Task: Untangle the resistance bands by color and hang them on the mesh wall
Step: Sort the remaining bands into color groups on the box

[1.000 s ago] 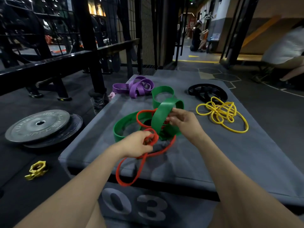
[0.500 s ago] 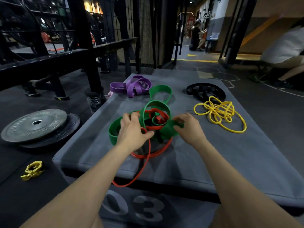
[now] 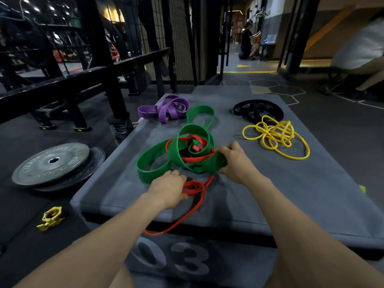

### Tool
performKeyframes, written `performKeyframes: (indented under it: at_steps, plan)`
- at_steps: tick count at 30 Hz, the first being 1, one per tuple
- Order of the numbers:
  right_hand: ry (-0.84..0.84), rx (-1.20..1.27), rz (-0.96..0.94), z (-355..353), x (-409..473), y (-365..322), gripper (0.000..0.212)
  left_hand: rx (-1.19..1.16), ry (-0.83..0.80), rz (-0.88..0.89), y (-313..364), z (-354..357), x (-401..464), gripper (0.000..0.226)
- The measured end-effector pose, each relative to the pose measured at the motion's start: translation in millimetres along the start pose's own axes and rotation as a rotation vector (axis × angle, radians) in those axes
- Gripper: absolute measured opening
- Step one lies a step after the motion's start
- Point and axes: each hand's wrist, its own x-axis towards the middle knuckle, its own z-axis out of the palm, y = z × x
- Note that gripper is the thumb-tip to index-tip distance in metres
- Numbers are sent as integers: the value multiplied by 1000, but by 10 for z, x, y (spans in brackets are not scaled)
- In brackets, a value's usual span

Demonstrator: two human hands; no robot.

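Left hand [image 3: 169,189] curled round loops of red band [image 3: 193,187] at near edge of the tangle, knuckles up, fingers hidden under the palm. Right hand [image 3: 234,162] pinching a fold of green band [image 3: 153,161] at the tangle's right side, thumb on top, fingers wrapped below. Both forearms reaching in from the bottom corners.

Nearest: front face of grey padded box [image 3: 311,204], marked "03". One long loop of red band hanging over the box's front edge, down onto that face. Rest of red threaded through the middle of green band's coils, centre of the box top. Green lying in several wide loops: one big loop left, one upright coil in the middle, one smaller loop trailing away on the far side. Red and green tangled together, not separated.

Right of the tangle, apart from it: yellow band [image 3: 274,136], thin, knotted in a loose heap, one large loop spread toward the near right. Just beyond yellow, touching or overlapping it at the far edge: black band [image 3: 257,110], coiled flat. Far left corner of the box: purple band [image 3: 168,110], bunched, just beside green's far loop.

On the floor left: weight plates [image 3: 52,164], stacked flat. Nearer, yellow barbell collar [image 3: 52,218]. Behind, black rack frame and mesh wall [image 3: 178,38]; no band seen on the mesh. People in the background, far right and down the corridor.
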Motion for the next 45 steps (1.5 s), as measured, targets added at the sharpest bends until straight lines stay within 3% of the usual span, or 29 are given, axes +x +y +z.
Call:
performKeyframes:
  at_steps: [3,5,10,15,19,22,24,26,28,34,37,41,45]
  plan:
    - [26,94,21,-49,-52,-15,60,-34,32,-12,65,-10,1,34]
    - [58,156,27,-119,-78,-12,55,-200,48,-53,136,-76,12,25]
    - [248,223,87,-331,-70,129,35,-657,172,-89,604,-369,255,33]
    - [388,309,240,-491,-158,365,26,-718,249,-121,1157,-430,471,31]
    - [412,341,287,-481,-205,494,21,-583,209,-21,1258,-341,550,23]
    - [349,316,255,-417,-200,451,19,-566,461,60,995,-341,508,23]
    - [308,310,209,-362,-165,379,17,-607,622,-1,719,-306,506,28]
    - [269,295,198,-290,-112,287,20,-635,547,-117,521,-267,526,33]
    - [194,291,263,-224,-64,190,38,-687,372,-110,465,-219,541,32]
    - [37,484,560,-65,93,272,54,-655,209,304,453,-178,446,42]
    - [-11,436,537,-15,141,285,48,-623,253,323,357,-206,499,36]
    - [74,457,550,-64,197,264,43,-514,503,272,284,-268,728,28]
    - [171,408,534,-205,137,298,41,-217,342,289,400,-279,933,50]
